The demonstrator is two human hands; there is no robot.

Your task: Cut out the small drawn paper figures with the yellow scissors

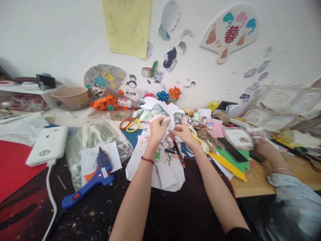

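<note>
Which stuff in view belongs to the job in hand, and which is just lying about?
Likely in the job:
white paper piece at the fingertips of the left hand and right hand
white sheet below, with scraps

Probably lying about:
blue glue gun, though its light is on
orange flowers
plastic bottle

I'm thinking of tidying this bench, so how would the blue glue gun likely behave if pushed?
The blue glue gun probably won't roll: it lies on its side, handle and barrel at an angle. Its hard-looking body should stay stiff rather than flex. The white paper under its nozzle end looks loose and may slide along.
</note>
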